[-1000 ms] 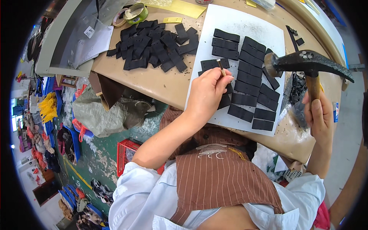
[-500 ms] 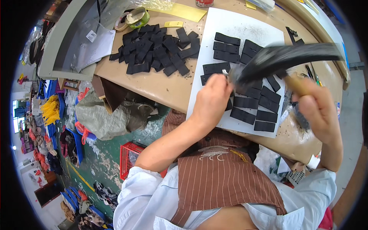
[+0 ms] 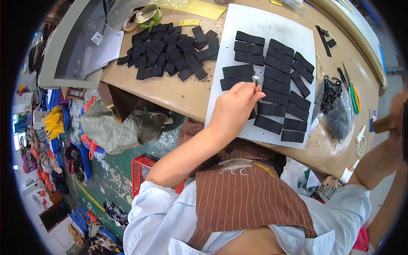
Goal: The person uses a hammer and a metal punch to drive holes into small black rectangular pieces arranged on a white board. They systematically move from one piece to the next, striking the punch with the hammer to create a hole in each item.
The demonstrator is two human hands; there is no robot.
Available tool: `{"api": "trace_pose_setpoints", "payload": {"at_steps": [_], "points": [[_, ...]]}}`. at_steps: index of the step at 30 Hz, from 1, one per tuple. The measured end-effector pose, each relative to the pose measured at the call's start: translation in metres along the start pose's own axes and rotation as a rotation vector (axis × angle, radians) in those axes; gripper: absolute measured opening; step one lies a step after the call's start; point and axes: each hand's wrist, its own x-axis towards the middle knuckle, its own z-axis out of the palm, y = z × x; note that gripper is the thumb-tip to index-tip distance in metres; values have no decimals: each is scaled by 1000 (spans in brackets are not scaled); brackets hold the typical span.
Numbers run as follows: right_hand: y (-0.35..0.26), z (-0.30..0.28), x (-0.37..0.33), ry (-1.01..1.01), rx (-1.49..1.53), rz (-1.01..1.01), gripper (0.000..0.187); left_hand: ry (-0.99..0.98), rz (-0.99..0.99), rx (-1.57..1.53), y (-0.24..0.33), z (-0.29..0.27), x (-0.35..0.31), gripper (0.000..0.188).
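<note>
My left hand (image 3: 236,106) is closed round a slim metal punch (image 3: 256,80), its silvery top sticking up above my fingers. It stands over black strips (image 3: 272,109) laid in rough rows on a white board (image 3: 272,27); the punch's lower tip is hidden by my hand. Several strips show small holes near their ends. At the right edge of the view, my right hand (image 3: 393,114) is raised and closed on a hammer by its wooden handle (image 3: 382,124). The hammer's head is mostly cut off by the edge.
A loose heap of black strips (image 3: 170,51) lies left of the board, near a green tape roll (image 3: 148,17) and a yellow piece (image 3: 189,22). To the right are a plastic bag of black parts (image 3: 338,112) and green-and-orange-handled scissors (image 3: 355,98). A grey machine housing (image 3: 53,55) borders the table.
My right hand has swung the hammer away from above the board, out to the right edge. My left hand stays nearly in place, holding the punch.
</note>
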Motion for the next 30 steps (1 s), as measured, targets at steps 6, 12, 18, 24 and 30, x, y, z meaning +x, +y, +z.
{"api": "trace_pose_setpoints", "payload": {"at_steps": [6, 12, 18, 24, 30], "points": [[54, 54, -32, -307, -371, 302, 28, 79, 25, 103, -1, 7, -8, 19], [49, 34, -51, -236, -271, 405, 38, 47, -458, -692, 8, -25, 4, 7], [72, 71, -66, -491, -513, 313, 17, 87, -472, -638, 16, -71, -28, 10], [90, 101, -73, -607, -634, 262, 23, -29, -355, -258, 7, -58, -58, 13], [90, 101, -72, -625, -636, 276, 24, 58, -417, -316, 4, -49, -63, 11]]}}
